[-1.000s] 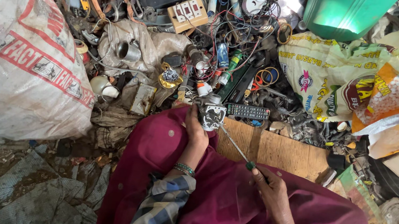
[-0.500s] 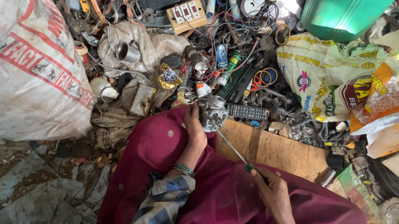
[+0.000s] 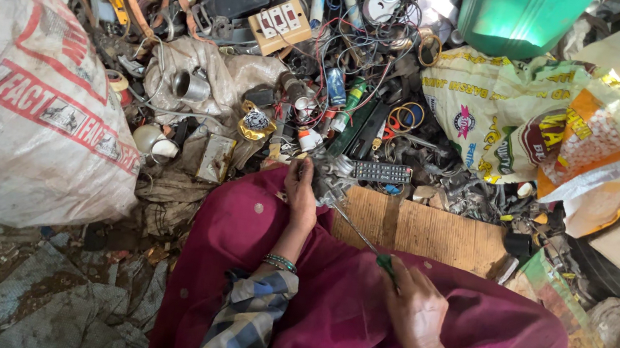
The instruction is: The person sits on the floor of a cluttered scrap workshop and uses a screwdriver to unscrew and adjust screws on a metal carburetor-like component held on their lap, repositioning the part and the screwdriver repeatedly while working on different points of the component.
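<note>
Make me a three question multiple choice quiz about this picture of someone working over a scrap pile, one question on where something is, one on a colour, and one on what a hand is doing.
1. Where does the black remote control lie?
A. just beyond the cardboard sheet, at the edge of the scrap pile
B. on top of the white sack
C. in the person's lap

2. What colour is the screwdriver handle?
A. red
B. green
C. yellow

3. What is the left hand doing?
A. resting flat on the knee
B. pressing down on the cardboard
C. holding a small metal part

Answers: 1 A, the remote sits along the cardboard's far edge, among wires. 2 B, green shows where the handle leaves the right hand. 3 C, the left hand's fingers grip the grey part while the screwdriver's shaft points at it.
</note>
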`<move>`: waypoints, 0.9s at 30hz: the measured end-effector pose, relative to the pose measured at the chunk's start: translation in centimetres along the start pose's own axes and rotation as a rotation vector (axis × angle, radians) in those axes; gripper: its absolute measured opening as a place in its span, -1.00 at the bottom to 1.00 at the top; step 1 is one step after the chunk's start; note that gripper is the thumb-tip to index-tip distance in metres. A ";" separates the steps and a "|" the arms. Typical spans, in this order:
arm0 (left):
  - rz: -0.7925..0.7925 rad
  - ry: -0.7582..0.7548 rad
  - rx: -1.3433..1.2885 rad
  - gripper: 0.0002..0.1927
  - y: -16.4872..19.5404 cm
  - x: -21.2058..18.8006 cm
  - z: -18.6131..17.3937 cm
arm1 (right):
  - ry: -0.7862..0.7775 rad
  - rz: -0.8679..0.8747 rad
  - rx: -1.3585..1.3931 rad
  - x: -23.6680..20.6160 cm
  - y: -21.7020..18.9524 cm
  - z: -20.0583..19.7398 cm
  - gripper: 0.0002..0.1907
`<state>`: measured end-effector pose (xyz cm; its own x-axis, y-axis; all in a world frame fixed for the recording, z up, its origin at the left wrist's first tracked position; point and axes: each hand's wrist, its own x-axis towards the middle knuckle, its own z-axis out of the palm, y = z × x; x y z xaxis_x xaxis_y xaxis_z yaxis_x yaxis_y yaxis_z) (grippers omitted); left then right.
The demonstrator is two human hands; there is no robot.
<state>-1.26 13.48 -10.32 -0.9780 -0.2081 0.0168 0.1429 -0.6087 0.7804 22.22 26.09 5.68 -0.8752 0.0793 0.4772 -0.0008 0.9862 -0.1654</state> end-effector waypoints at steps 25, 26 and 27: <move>0.167 0.012 0.189 -0.67 0.5 -1.0 1.4 | 0.024 0.114 0.076 1.0 1.9 1.2 -0.73; 0.149 0.011 0.187 -0.67 0.6 -1.0 1.5 | -0.025 0.158 0.114 0.9 2.2 1.3 -0.68; 0.130 0.010 0.185 -0.67 0.6 -1.0 1.5 | -0.074 0.203 0.151 1.0 2.5 1.6 -0.63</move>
<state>-0.37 14.44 -8.92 -0.9513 -0.2843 0.1194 0.2367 -0.4252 0.8736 20.61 28.45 4.37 -0.8978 0.2572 0.3574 0.1113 0.9179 -0.3808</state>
